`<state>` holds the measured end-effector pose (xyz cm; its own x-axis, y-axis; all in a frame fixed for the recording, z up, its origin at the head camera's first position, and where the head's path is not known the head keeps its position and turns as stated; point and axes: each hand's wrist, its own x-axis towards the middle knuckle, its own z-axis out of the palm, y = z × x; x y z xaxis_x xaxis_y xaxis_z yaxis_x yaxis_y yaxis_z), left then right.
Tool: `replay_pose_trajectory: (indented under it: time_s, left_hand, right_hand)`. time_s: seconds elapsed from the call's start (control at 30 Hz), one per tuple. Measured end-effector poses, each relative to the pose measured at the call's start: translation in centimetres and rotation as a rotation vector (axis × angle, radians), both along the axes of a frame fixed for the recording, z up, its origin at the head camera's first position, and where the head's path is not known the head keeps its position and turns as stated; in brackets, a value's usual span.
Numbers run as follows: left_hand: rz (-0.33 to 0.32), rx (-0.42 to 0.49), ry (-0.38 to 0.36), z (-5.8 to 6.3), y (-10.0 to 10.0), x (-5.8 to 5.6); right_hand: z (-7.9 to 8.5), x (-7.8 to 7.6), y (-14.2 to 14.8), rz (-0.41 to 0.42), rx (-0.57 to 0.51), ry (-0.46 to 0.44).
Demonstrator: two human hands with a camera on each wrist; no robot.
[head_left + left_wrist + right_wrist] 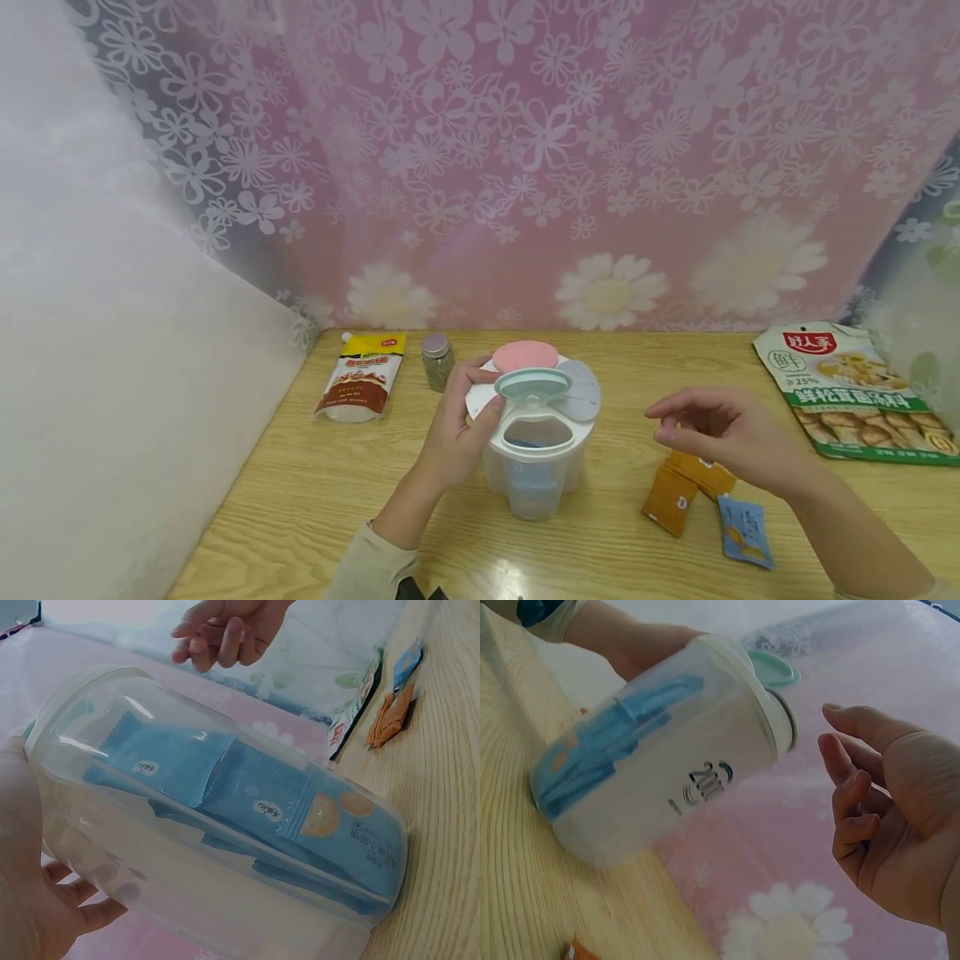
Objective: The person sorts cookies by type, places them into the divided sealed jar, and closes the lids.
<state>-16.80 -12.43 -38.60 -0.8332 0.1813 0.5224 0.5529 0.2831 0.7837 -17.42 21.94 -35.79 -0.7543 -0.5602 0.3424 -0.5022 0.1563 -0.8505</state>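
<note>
A clear storage container with a white lid stands on the table, split into compartments with pink, grey and green flaps. Its green flap is raised over an open mouth. Several blue snack packets lie stacked in the front compartment. My left hand grips the container's top from the left side, thumb beside the raised flap. To the right of the container, my right hand hangs in the air with loosely bent fingers and nothing in them. Below it lie orange packets and one blue packet.
At the back left a spouted pouch lies beside a small jar with a lid. A large green and white food bag lies at the right. Floral curtain hangs behind the wooden table.
</note>
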Motion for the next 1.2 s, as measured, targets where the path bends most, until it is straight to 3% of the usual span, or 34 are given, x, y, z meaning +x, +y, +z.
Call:
replay_pose_trajectory:
  time_s: [0.5, 0.67, 1.0, 1.2]
  left_hand:
    - [-0.036, 0.024, -0.003, -0.1, 0.1, -0.2]
    - [-0.036, 0.025, -0.014, -0.2, 0.1, -0.2]
    - [-0.007, 0.013, -0.012, -0.2, 0.0, -0.1]
    - [-0.007, 0.016, -0.012, -0.2, 0.0, 0.0]
  right_hand:
    - [-2.4, -0.9, 4.7, 0.147, 0.022, -0.049]
    - [-3.8, -1.3, 6.8, 0.204, 0.031, -0.114]
    - [-5.7, -2.3, 9.9, 0.388, 0.099, -0.371]
    - [-7.1, -2.7, 11.1, 0.452, 0.108, -0.44]
